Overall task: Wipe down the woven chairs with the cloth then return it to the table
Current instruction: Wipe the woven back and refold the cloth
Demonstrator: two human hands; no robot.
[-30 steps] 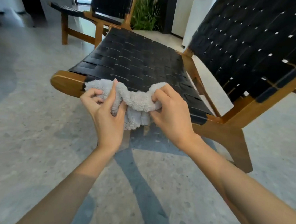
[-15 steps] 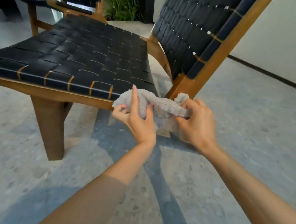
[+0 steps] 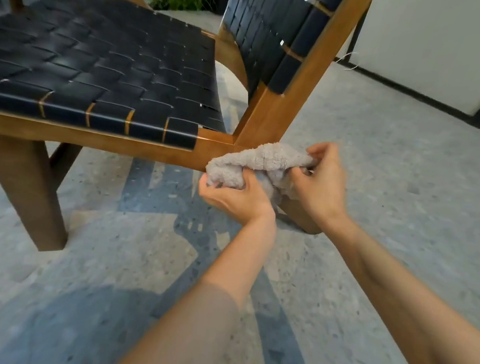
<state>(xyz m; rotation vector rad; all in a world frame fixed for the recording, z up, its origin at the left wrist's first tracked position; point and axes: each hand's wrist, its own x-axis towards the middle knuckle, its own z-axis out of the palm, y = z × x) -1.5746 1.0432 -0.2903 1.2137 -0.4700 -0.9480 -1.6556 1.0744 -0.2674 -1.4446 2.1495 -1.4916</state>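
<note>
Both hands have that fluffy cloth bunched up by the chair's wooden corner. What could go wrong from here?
1. The grey cloth is wadded between the left hand and the right hand. Little of it may meet the wooden frame, so spots could be missed.
2. Its fluffy pile might catch or shed lint on the strap edges of the black woven seat.

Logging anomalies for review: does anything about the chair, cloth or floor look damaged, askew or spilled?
Nothing stands out. The black woven wooden-framed chair looks intact, and both the left hand and right hand hold the bunched grey fluffy cloth at its rear frame joint.
</note>
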